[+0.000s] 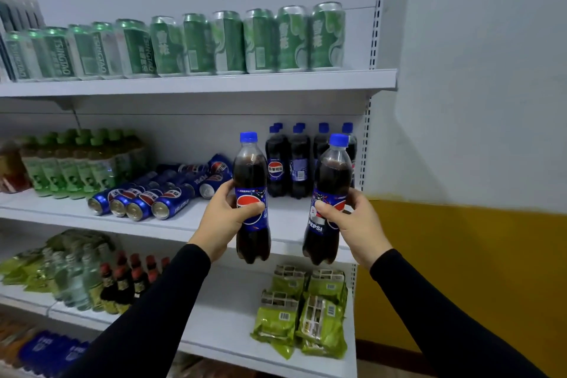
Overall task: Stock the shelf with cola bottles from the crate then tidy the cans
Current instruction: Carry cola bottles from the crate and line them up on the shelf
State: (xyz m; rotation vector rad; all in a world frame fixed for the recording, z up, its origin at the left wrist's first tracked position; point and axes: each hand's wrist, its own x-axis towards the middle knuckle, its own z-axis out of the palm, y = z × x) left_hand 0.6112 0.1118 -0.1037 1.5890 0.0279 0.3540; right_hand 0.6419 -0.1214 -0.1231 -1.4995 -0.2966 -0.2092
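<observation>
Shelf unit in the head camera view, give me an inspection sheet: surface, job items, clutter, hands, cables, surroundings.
Surface: white middle shelf, bare strip at the front right.
Job's things: standing cola bottles at the back right of that shelf; blue cola cans lying on their sides to the left of them, untidy. Crate: nothing seen.
Clutter: green cans on the top shelf; green tea bottles at middle left; green snack packs on the lower shelf.
Grippers: left hand holds an upright cola bottle; right hand holds a second cola bottle, slightly tilted; both in front of the shelf.
Cables: nothing seen.
Surroundings: white wall with a yellow lower band at right.
</observation>
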